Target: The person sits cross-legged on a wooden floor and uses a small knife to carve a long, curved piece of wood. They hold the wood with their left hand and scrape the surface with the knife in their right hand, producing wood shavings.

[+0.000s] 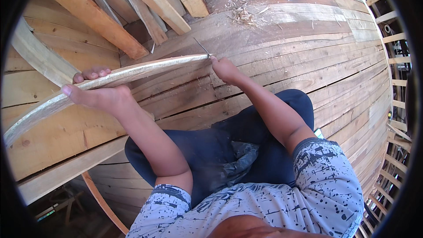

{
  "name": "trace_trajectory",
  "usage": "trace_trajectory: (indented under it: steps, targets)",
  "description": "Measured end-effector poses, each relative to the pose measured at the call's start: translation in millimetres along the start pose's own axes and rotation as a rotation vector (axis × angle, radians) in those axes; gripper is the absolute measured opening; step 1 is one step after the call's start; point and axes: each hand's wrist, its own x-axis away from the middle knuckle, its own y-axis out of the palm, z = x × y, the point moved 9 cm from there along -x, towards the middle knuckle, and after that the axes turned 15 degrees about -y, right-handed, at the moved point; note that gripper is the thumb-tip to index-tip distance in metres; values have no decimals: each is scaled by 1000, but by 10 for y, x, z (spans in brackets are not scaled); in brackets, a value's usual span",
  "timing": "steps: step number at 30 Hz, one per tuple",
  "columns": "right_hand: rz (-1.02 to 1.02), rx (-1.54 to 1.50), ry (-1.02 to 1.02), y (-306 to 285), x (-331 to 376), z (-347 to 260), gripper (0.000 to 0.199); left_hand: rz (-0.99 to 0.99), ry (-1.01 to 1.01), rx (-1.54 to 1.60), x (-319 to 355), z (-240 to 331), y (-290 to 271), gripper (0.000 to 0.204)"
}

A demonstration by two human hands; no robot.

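A long, curved wooden plank (158, 66) with a pale, rough edge slants up from the far left to a narrow end in front of me. My left hand (99, 96) is closed around the plank, its thumb on the near side and its fingers over the far side. At the narrow end, my right hand (225, 71) is closed on a thin dark metal tool (202, 46). The tool sticks out beyond the plank, touching or nearly touching its tip. My fingers hide its grip, and I cannot make out its exact kind.
I sit cross-legged on a curved plank floor (282, 68). Wood shavings (244, 14) lie in a pile ahead. Several timber beams (94, 15) lean at the upper left. A dark opening (66, 211) shows at lower left, and wooden slats (398, 83) line the right edge.
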Motion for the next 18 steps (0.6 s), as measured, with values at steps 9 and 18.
trace_trajectory:
  steps: [9, 18]
  targets:
    - [-22, -82, -64, 128, 170, -450, 61, -79, 6, -24, 91, 35, 83, 65]
    - [54, -61, -360, 184, 402, -1068, 66, -190, -34, 16, 17, 4, 16, 67]
